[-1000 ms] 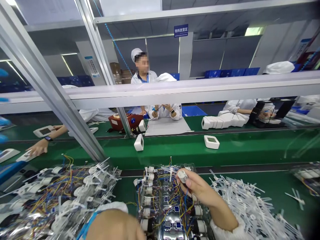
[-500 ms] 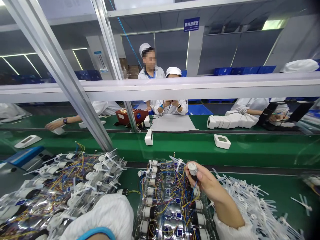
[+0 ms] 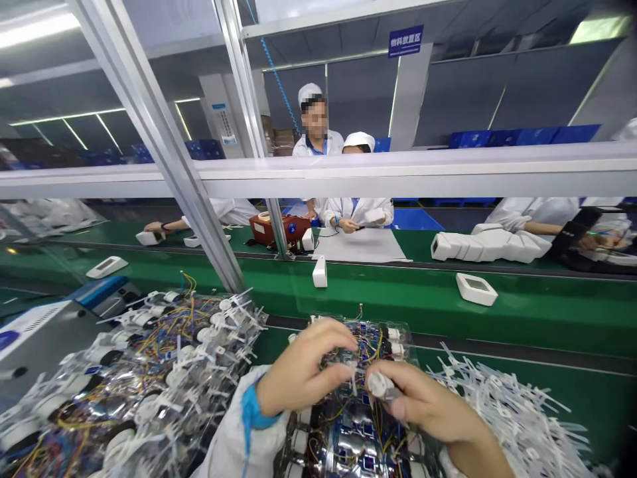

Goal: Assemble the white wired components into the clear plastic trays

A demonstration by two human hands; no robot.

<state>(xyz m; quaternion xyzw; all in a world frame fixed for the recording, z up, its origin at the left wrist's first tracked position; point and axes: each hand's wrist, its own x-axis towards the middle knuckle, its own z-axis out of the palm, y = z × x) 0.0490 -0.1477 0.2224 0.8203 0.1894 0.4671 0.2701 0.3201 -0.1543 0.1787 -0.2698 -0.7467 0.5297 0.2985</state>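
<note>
White-capped cylinder point(image 3: 379, 385): near centre, above the wired tray, pinched in the right hand.
Right hand point(image 3: 428, 403): closed on the cylinder, fingers and thumb wrapped about its side.
Left hand point(image 3: 306, 366): just to the left, fingers curved, thumb parted from them; grip on the white strip point(image 3: 354, 385) cannot be told.
Wired tray point(image 3: 351, 435): clear plastic, beneath both hands.
Cable ties point(image 3: 512, 415): loose heap, near right.
Conveyor belt point(image 3: 393, 292): green, farther off, bearing white display units point(image 3: 476, 289).
</note>
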